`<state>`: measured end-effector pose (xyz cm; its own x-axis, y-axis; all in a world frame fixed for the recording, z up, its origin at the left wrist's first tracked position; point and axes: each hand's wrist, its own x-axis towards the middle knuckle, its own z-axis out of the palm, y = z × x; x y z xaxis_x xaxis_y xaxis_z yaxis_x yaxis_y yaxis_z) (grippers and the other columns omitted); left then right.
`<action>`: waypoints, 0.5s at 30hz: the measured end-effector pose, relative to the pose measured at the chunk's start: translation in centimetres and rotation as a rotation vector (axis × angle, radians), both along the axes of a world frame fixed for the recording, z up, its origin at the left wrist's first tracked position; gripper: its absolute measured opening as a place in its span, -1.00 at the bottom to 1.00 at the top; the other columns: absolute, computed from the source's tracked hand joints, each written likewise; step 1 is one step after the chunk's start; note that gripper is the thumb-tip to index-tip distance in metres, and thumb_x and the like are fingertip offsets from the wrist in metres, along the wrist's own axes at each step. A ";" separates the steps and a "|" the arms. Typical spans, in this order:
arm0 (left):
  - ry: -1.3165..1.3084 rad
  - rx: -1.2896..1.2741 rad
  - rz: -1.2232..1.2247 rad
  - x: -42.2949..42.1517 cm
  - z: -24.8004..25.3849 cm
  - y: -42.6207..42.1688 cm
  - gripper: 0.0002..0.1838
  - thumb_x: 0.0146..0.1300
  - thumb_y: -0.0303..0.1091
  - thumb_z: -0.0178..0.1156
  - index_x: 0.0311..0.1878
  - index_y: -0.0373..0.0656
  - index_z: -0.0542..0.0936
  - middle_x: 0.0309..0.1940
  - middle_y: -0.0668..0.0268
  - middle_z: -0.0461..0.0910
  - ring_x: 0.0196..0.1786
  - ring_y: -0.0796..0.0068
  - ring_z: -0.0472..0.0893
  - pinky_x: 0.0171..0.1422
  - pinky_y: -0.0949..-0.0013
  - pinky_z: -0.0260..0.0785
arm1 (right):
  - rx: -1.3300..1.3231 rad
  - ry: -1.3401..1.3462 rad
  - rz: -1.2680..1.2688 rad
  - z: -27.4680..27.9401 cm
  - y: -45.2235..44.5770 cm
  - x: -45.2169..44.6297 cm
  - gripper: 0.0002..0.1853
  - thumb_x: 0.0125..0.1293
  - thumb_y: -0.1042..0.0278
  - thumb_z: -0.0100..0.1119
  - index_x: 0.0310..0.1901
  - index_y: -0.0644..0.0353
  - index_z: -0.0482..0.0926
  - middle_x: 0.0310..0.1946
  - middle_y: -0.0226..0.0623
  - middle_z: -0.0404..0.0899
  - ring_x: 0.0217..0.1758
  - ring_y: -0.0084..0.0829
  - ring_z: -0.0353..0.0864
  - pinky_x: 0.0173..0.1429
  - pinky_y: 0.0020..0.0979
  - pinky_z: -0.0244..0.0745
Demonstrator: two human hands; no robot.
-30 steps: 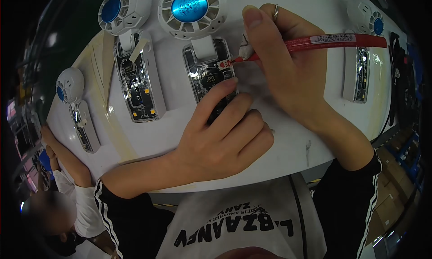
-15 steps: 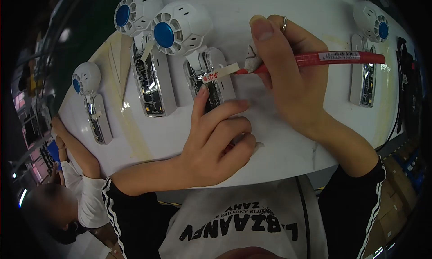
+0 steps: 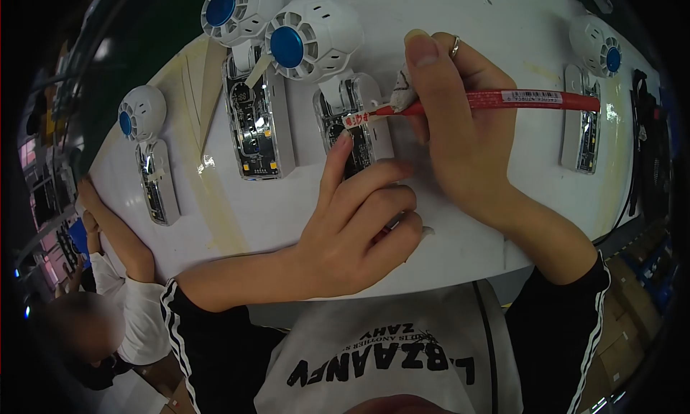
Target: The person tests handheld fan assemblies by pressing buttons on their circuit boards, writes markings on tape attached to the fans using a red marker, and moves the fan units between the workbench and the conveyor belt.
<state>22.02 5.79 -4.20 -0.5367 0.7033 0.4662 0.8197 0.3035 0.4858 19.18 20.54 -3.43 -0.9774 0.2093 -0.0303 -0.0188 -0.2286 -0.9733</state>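
My right hand (image 3: 467, 119) grips a red marker pen (image 3: 532, 98), its tip on a small pale tape label (image 3: 356, 119) with red handwritten characters. White wrapping (image 3: 404, 90) shows at the fingers near the tip. The label lies across the clear front of a white handheld fan (image 3: 316, 40) with a blue hub and a visible circuit board. My left hand (image 3: 363, 227) touches the label's lower edge with its index fingertip. Its other fingers curl round something mostly hidden, with a bit of red and black showing.
Another such fan (image 3: 260, 119) lies just left, with a tape strip on it. A third fan (image 3: 153, 162) is farther left, and one more (image 3: 586, 90) is at the right. Tape bands mark the white table (image 3: 467, 263). A co-worker (image 3: 136, 299) sits at lower left.
The marker tip has moved left along the label, and more of the label's right end is now covered. The fans and my left hand appear shifted slightly right in view.
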 end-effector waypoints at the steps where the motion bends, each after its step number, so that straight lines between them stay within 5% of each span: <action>1: 0.000 0.000 0.001 0.0 0.0 0.0 -0.82 -0.18 -0.53 0.21 -0.56 -0.15 0.37 -0.40 0.30 0.42 -0.07 0.28 0.48 0.30 -0.22 0.07 | -0.009 -0.002 0.003 0.0 0.0 0.0 -0.65 0.34 0.13 0.02 -0.55 0.13 0.37 -0.70 -0.58 0.28 -0.68 -0.80 0.14 -0.60 -0.66 0.01; 15: -0.001 -0.032 -0.010 0.2 0.2 0.1 -0.82 -0.17 -0.51 0.22 -0.55 -0.13 0.38 -0.40 0.30 0.43 -0.07 0.29 0.49 0.31 -0.24 0.05 | 0.003 -0.033 0.019 0.2 0.2 0.3 -0.66 0.33 0.16 0.03 -0.56 0.12 0.37 -0.69 -0.65 0.26 -0.65 -0.86 0.12 -0.60 -0.70 0.00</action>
